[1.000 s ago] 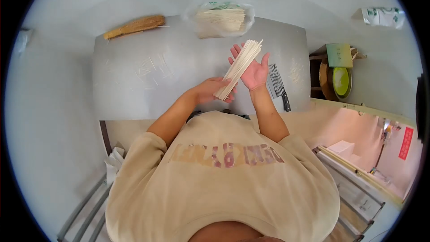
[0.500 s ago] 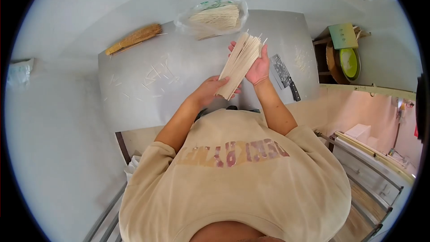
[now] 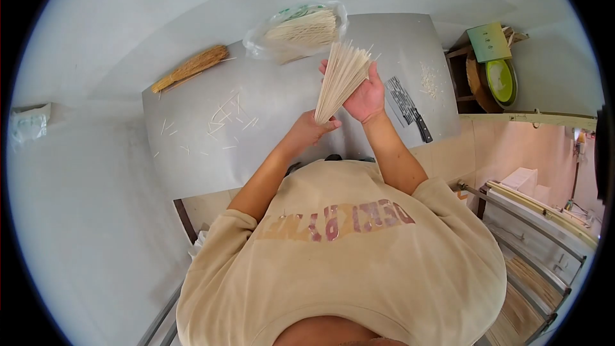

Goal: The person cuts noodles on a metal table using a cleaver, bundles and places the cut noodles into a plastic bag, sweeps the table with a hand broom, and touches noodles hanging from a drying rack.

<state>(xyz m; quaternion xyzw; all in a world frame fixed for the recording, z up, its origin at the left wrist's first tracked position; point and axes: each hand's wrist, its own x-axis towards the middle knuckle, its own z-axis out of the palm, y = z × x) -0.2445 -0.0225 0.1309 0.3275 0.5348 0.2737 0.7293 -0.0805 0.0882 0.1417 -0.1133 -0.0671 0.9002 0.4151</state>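
The bundle of thin sticks point(image 3: 341, 83) is up over the tabletop point(image 3: 275, 90), and both hands touch it. The left hand point(image 3: 307, 132) has a tight, narrow grip on the near end, close to the body. The right hand point(image 3: 366, 97) is wide, with its palm up; the far part of the bundle lies across it, and the fingertips peek out on the other side.

The long way of the bundle runs from the left hand away from the body and a bit to the right. It is thin at the left hand and spreads like a fan at the far end.

The big knife point(image 3: 403, 102) lies flat, just right of the right hand. The plastic bag point(image 3: 261, 43) with more sticks is past the fan. Loose bits point(image 3: 221, 115) lie to the left.
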